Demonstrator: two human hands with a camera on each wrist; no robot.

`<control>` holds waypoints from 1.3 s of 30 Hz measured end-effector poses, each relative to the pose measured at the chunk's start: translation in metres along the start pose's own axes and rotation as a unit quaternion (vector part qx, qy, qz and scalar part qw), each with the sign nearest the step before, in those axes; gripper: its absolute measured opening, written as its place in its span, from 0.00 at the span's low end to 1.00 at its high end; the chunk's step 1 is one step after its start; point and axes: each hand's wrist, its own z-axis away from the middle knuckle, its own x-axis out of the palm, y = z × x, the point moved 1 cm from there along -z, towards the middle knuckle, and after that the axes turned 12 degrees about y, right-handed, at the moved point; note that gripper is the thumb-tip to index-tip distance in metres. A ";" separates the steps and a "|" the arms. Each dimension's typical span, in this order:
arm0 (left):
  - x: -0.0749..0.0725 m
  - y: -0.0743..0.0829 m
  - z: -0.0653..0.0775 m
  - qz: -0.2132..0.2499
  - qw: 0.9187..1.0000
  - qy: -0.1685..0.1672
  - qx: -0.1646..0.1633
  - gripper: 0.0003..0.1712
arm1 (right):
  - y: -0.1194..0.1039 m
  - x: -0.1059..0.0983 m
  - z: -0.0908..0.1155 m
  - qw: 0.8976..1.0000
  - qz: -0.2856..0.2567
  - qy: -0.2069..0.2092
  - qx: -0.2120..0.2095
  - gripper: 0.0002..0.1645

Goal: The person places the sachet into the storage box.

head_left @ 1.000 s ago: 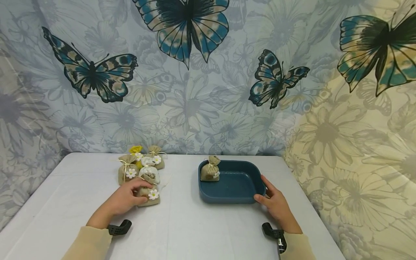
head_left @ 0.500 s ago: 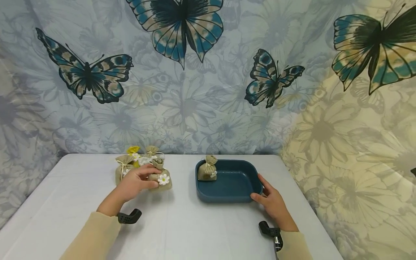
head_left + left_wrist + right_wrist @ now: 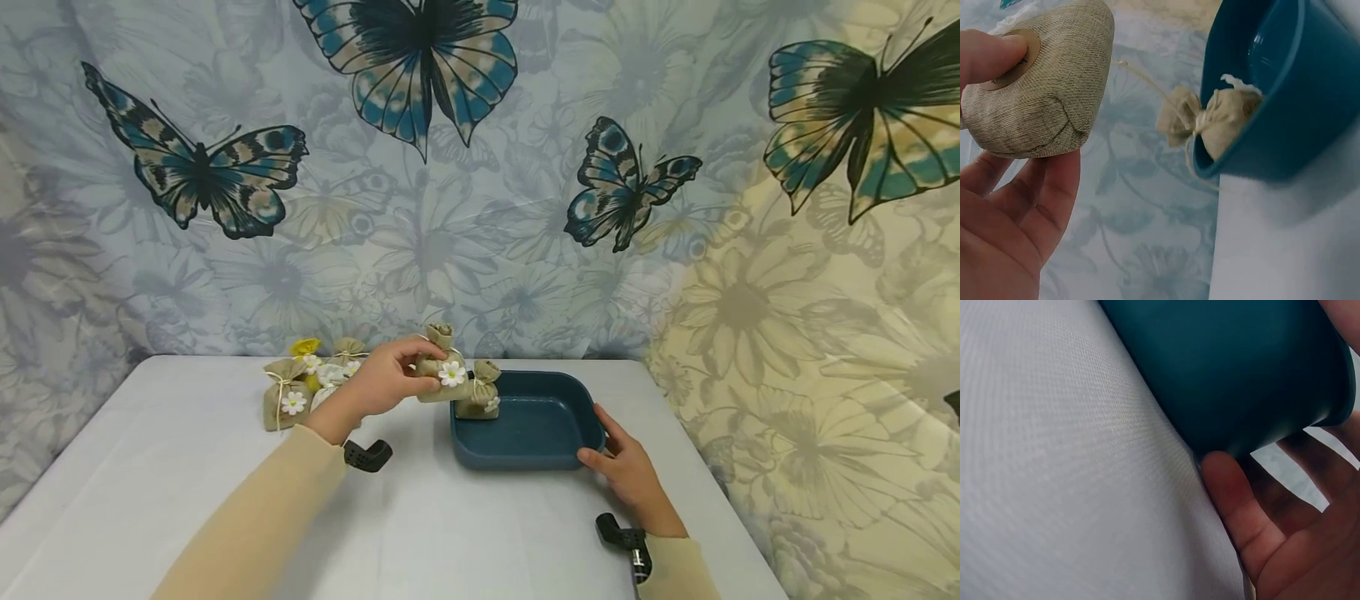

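Note:
My left hand (image 3: 378,379) holds a beige burlap sachet (image 3: 447,392) with a white flower, raised beside the left end of a blue rectangular dish (image 3: 517,458). In the left wrist view the thumb presses a round tag on this sachet (image 3: 1060,106), with the fingers beneath it. A second beige sachet (image 3: 476,406), tied with string, stands inside the dish at its left end. My right hand (image 3: 632,468) grips the dish's right end, thumb at the front corner and fingers along the side. In the right wrist view the thumb touches the dish's lower corner (image 3: 1235,394).
At the back left of the white-covered table (image 3: 450,533) stand a beige sachet (image 3: 279,407), a yellow one (image 3: 305,346), a white one (image 3: 330,375) and another beige one (image 3: 349,347). A butterfly-print cloth (image 3: 450,250) hangs behind.
My left hand has picked up the front sachet from the group and carried it up and right to the dish's left end. The right hand stays on the dish.

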 end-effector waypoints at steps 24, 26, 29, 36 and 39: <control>0.102 -0.004 -0.069 -0.099 0.992 -0.084 -0.012 0.16 | 0.022 0.002 -0.005 0.999 -0.010 -0.002 -0.040 0.50; 0.111 -0.008 -0.074 -0.118 0.989 -0.087 0.004 0.15 | 0.023 0.001 -0.004 0.999 -0.015 -0.001 -0.033 0.50; 0.121 -0.012 -0.079 -0.148 0.985 -0.091 0.017 0.15 | 0.019 0.000 -0.002 1.000 -0.014 -0.001 -0.024 0.50; 0.125 -0.031 -0.086 -0.167 0.982 -0.087 -0.023 0.16 | 0.004 -0.002 -0.001 0.999 -0.017 -0.006 -0.043 0.48; 0.123 -0.036 -0.087 -0.161 0.982 -0.087 -0.041 0.17 | 0.020 0.001 -0.006 0.999 -0.026 0.001 -0.044 0.49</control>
